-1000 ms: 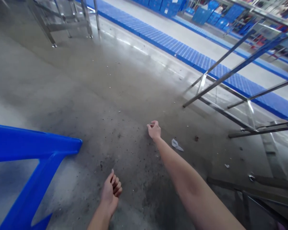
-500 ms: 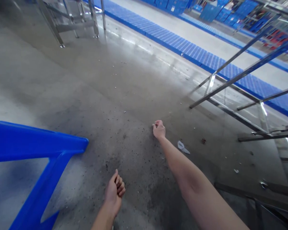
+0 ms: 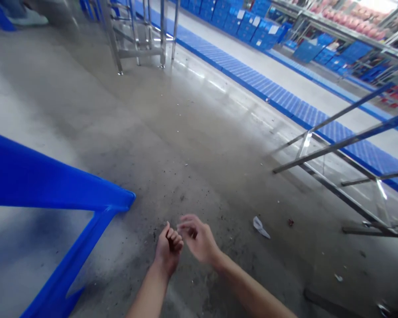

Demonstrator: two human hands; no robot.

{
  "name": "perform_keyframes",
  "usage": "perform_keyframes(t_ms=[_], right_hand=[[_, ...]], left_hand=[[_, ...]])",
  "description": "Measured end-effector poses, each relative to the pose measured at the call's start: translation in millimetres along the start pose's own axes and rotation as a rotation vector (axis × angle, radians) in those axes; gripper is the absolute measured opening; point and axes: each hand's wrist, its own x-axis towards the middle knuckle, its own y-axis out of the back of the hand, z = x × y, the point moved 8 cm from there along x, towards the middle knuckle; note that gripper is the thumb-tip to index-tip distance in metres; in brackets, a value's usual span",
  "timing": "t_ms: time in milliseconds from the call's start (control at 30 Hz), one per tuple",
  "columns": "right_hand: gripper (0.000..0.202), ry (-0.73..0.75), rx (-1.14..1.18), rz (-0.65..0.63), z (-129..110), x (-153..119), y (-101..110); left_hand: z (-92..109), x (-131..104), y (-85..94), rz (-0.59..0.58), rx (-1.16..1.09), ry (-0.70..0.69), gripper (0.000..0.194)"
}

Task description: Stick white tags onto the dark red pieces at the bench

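Our left hand [image 3: 169, 248] is fisted, contents unclear, our right hand [image 3: 199, 238] half-open beside it above the floor [image 3: 146, 145], blue frame [image 3: 69, 181] at ten o'clock, pale scrap [image 3: 260, 226] at three.

Right hand [image 3: 199, 238] drawn back beside the left hand [image 3: 169, 247]

The right hand was stretched well ahead, its thumb and fingers nearly pinched; now it is back just beside the left hand, its fingers looser, curved and blurred. Whether the two touch is unclear. The right arm [image 3: 248, 282] has come back with it, and its elbow has left the view. The white scrap [image 3: 260, 227], earlier close by that arm, now lies well apart from it. The view has tilted up and swung left: more blue crates [image 3: 245, 26] show, a row of pink items [image 3: 354, 20] has come in, and the metal stand [image 3: 141, 53] sits further right.
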Motion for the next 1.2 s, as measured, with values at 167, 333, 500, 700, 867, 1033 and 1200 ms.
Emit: perform_keyframes(t_ms=[167,333,500,700,867,1033,1200], right_hand=[[0.03,-0.028,-0.115,0.182,18,148,58],[0.036,-0.033,-0.239,0.26,28,242,74],[0.036,-0.004,-0.316,0.225,41,261,63],[0.033,-0.027,-0.335,0.206,57,273,63],[0.034,-0.056,-0.318,0.237,68,257,75],[0.034,-0.065,-0.294,0.285,74,248,85],[0.035,-0.081,-0.28,0.279,66,256,75]], left_hand=[[20,-30,40.5,0.063,-0.025,-0.027,0.03],[34,-66,98.0,0.172,-0.093,-0.106,0.037],[39,-75,132.1,0.265,-0.113,-0.123,0.039],[44,-71,131.7,0.285,-0.056,-0.135,0.037],[41,-65,112.7,0.219,0.004,-0.14,0.034],[30,-67,102.0,0.179,0.043,-0.143,0.034],[28,-72,113.0,0.224,0.051,-0.129,0.036]])
